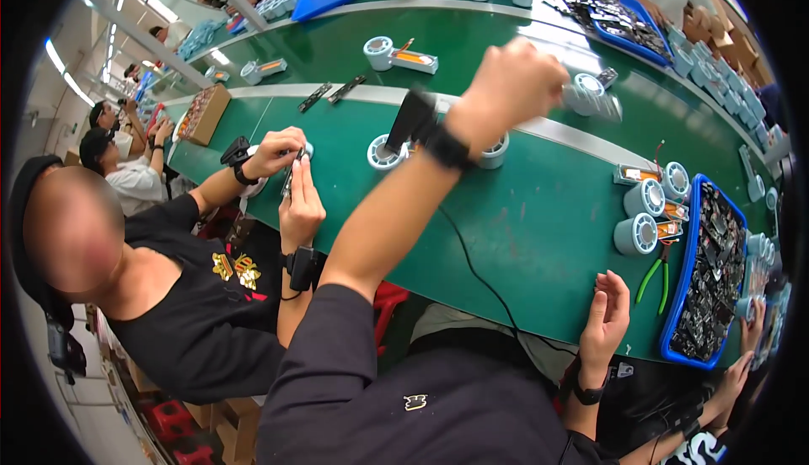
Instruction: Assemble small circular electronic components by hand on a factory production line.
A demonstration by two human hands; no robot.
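One light-blue fan (587, 86) just right of left hand (510, 86), nearer one, across green table (531, 221); long axis smeared. Whether left fingers clamp anything, I cannot tell. Right hand (607, 320) well apart, loosely bent, holding nothing.

The near tray (675, 330) holds small parts (712, 280) on the tabletop (539, 237). Just left of the tray lie pliers (665, 278); left of its far end, grouped housings (638, 235); farther left, a cable (481, 276).
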